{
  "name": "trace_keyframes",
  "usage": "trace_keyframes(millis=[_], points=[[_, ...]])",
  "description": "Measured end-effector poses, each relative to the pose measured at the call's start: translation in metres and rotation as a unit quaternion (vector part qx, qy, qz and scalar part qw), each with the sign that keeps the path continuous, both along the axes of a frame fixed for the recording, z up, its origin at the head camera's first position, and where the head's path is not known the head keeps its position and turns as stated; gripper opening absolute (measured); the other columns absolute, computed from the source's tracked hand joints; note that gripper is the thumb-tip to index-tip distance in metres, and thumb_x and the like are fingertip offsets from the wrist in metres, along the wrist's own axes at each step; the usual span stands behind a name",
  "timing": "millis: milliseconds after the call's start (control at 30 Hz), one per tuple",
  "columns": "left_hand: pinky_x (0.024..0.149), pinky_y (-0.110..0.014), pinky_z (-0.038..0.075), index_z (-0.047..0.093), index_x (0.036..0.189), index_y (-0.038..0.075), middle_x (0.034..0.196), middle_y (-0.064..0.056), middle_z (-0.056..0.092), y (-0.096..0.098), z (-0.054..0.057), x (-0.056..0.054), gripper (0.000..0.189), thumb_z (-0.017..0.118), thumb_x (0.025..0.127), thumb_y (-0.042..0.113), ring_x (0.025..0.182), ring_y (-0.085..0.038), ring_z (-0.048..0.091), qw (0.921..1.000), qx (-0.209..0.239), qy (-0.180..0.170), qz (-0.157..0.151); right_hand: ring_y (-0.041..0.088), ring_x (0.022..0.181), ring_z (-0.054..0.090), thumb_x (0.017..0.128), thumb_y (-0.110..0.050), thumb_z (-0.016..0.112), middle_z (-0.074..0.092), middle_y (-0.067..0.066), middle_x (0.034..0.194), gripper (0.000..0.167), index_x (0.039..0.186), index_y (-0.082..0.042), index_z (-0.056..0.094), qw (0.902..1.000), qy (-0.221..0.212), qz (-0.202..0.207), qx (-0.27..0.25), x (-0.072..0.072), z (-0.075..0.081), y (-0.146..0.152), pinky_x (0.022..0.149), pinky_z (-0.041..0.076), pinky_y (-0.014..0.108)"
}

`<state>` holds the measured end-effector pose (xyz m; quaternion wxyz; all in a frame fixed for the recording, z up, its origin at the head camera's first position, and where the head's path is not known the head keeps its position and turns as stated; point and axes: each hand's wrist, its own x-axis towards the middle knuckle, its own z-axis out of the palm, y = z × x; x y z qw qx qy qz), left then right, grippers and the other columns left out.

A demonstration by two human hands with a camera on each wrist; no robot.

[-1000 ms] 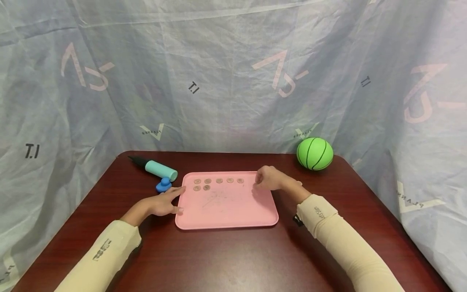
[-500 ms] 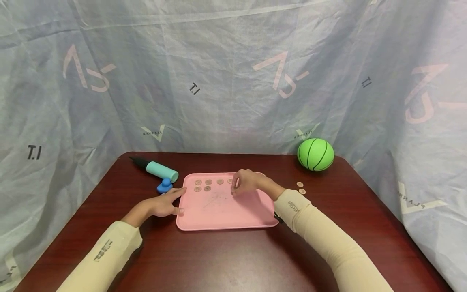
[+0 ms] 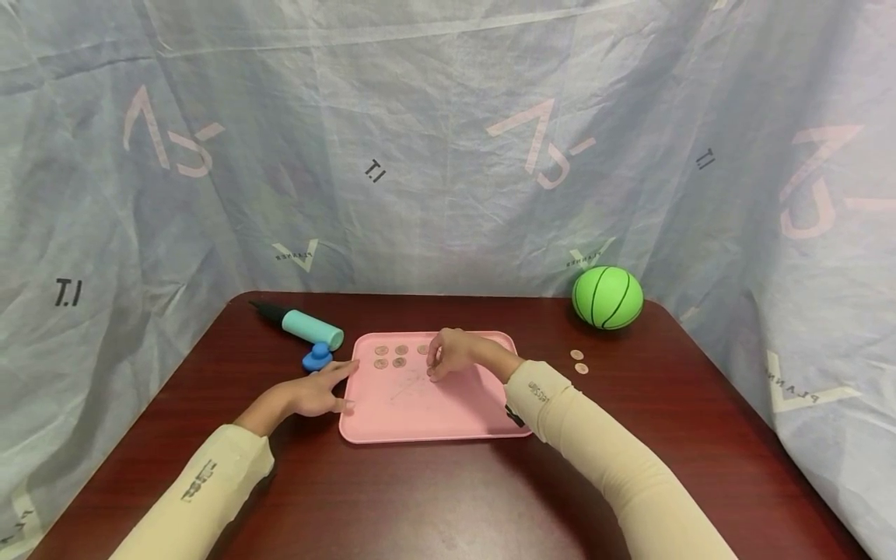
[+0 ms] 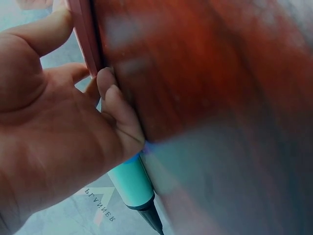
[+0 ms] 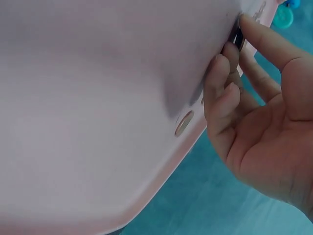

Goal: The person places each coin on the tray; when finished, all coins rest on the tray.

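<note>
My right hand (image 3: 451, 354) is over the pink tray (image 3: 448, 420), pinching a coin (image 5: 238, 38) on edge between thumb and fingertips, close over the tray surface. Flat coins (image 3: 401, 350) lie in two rows at the tray's back left; the hand hides part of the back row. Beside the hand in the right wrist view, another coin (image 5: 184, 123) lies near the tray's edge. My left hand (image 3: 315, 393) rests at the tray's left rim with spread fingers, the thumb and fingertips touching the rim.
Two coins (image 3: 582, 369) lie on the dark red table (image 3: 420, 498) right of the tray. Farther back sits a green ball (image 3: 607, 298). Left of the tray are a blue rubber duck-like toy (image 3: 318, 358) and a turquoise cylinder with a black tip (image 3: 311, 327). Grey cloth (image 3: 434, 194) hangs behind.
My right hand has moved left across the tray, from its right edge to below the third coin of the back row. Two coins on the table have come into view. The left hand stays put.
</note>
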<state>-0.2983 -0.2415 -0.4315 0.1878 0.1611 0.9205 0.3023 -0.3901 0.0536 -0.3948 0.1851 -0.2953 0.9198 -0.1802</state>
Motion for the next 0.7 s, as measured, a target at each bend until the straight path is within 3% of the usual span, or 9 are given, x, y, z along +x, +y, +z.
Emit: trace_keyframes(millis=[367,533,700], points=[[0.115,-0.061,0.017,0.020,0.157,0.002,0.160,-0.023,0.015,0.004,0.014,0.009,0.088,0.069,0.091,0.034,0.147,-0.045,0.014,0.9999,-0.009,-0.004,-0.010,0.010,0.074,0.055,0.081,-0.024,0.083,0.070,-0.001,0.105,0.017,0.090,-0.013,0.075,0.9985,0.040,-0.037,-0.006,0.004,-0.006,-0.018,0.065,0.045,0.022],[0.113,-0.064,0.018,0.022,0.155,-0.003,0.158,-0.027,0.017,0.007,0.020,0.012,0.087,0.070,0.091,0.032,0.145,-0.048,0.015,0.9999,-0.002,-0.003,-0.010,0.011,0.075,0.057,0.079,-0.023,0.084,0.071,0.000,0.105,0.014,0.086,-0.014,0.075,0.9975,0.036,-0.056,-0.023,0.004,-0.008,-0.019,0.066,0.047,0.024],[0.114,-0.064,0.017,0.021,0.155,-0.003,0.158,-0.027,0.016,0.007,0.021,0.013,0.087,0.069,0.092,0.032,0.145,-0.048,0.015,0.9999,-0.008,-0.002,-0.009,0.012,0.072,0.058,0.076,-0.022,0.085,0.070,-0.003,0.094,0.013,0.079,-0.015,0.074,0.9968,0.032,-0.060,-0.043,0.003,-0.007,-0.019,0.065,0.049,0.026]])
